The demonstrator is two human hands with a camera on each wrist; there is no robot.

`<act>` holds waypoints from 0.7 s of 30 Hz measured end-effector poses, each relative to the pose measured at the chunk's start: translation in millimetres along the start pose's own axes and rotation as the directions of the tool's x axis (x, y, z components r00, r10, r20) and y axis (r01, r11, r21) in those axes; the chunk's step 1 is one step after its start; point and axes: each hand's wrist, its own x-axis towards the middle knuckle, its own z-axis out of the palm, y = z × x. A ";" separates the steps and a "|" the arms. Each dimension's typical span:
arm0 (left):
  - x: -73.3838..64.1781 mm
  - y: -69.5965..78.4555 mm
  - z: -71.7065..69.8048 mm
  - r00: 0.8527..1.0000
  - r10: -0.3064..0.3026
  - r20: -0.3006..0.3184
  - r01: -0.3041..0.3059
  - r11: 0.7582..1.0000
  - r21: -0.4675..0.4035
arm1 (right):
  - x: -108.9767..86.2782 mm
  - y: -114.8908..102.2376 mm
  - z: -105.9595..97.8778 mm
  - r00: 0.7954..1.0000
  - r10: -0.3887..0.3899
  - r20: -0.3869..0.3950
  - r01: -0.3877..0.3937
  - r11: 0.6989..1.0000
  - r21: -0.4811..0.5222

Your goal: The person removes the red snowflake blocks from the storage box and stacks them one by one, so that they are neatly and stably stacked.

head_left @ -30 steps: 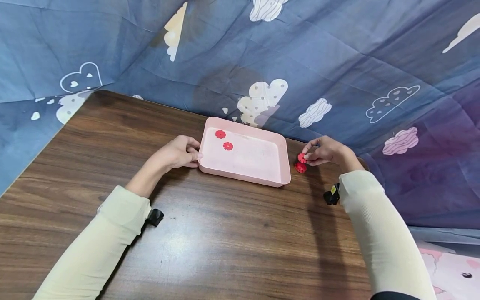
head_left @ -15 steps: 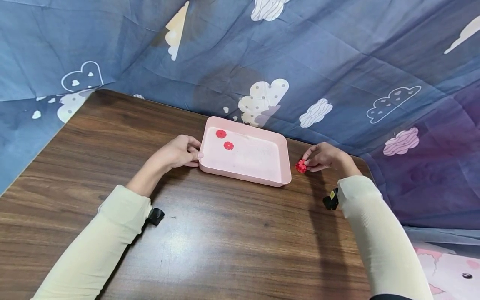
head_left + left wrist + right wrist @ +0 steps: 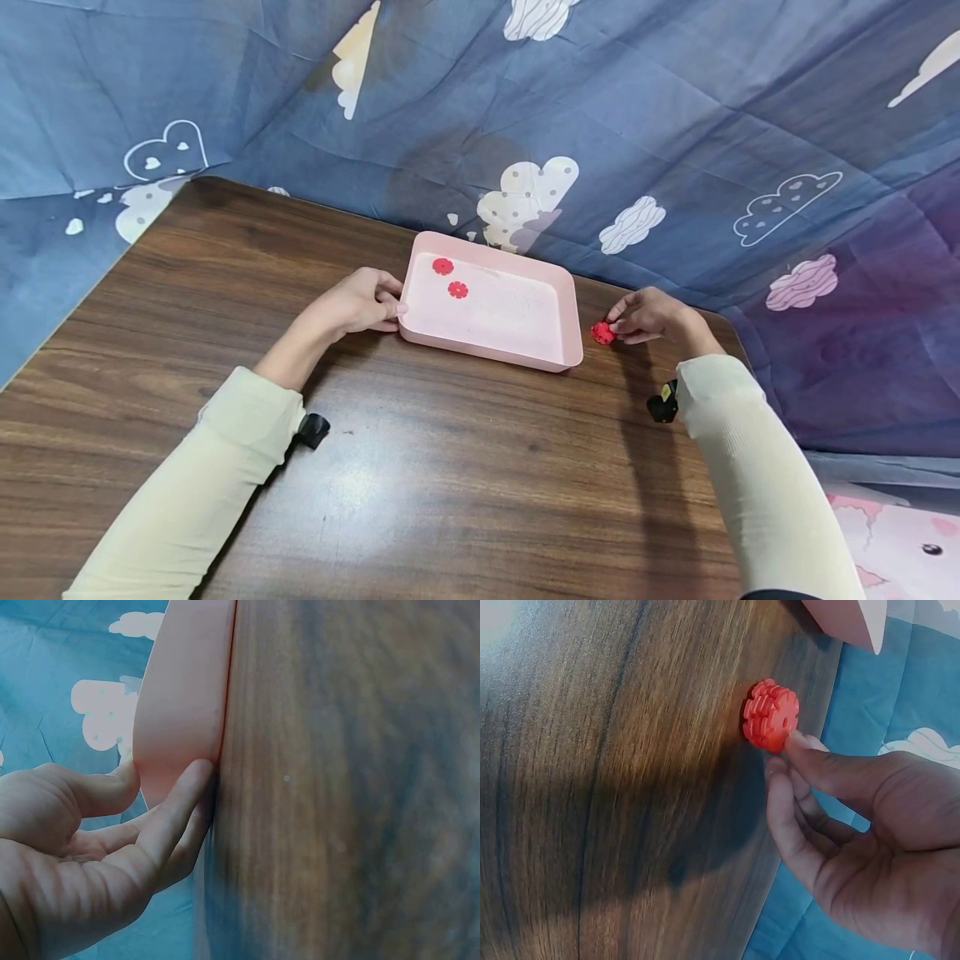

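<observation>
A shallow pink tray (image 3: 517,360) sits on the wooden table, with two red notched, flower-shaped plastic discs (image 3: 458,290) apart on its floor. My left hand (image 3: 352,307) holds the tray's left side. In the left wrist view, the thumb is at the rim and the fingers (image 3: 196,771) are against the outer wall. Right of the tray, a small stack of similar red discs (image 3: 769,720) stands on the table. My right hand (image 3: 648,317) pinches the stack's near edge between thumb and fingertips; which discs it grips is partly hidden.
The brown wooden table (image 3: 450,483) ends at a blue cloud-print curtain (image 3: 420,108) close behind the tray. Black wrist cameras hang under both cuffs. A pink patterned surface (image 3: 900,542) shows at the lower right.
My right hand has lowered a red disc onto the disc or discs beside the tray, where it now rests. The left hand and tray look unmoved.
</observation>
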 end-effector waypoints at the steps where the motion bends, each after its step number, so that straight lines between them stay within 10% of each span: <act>1: -0.1 0.0 -0.3 1.000 0.000 -0.002 0.000 1.000 0.000 | -0.4 -0.8 -0.4 1.000 0.000 -0.003 0.000 1.000 -0.007; 13: 0.5 -0.3 -2.4 1.000 0.002 -0.010 -0.002 1.000 0.003 | 1.2 -20.8 -1.8 0.999 -0.043 -0.016 0.043 0.999 -0.019; 21: 0.4 -0.5 -1.6 1.000 0.009 -0.001 -0.009 1.000 0.002 | 4.6 -80.9 19.0 0.993 -0.121 -0.009 0.120 0.991 -0.063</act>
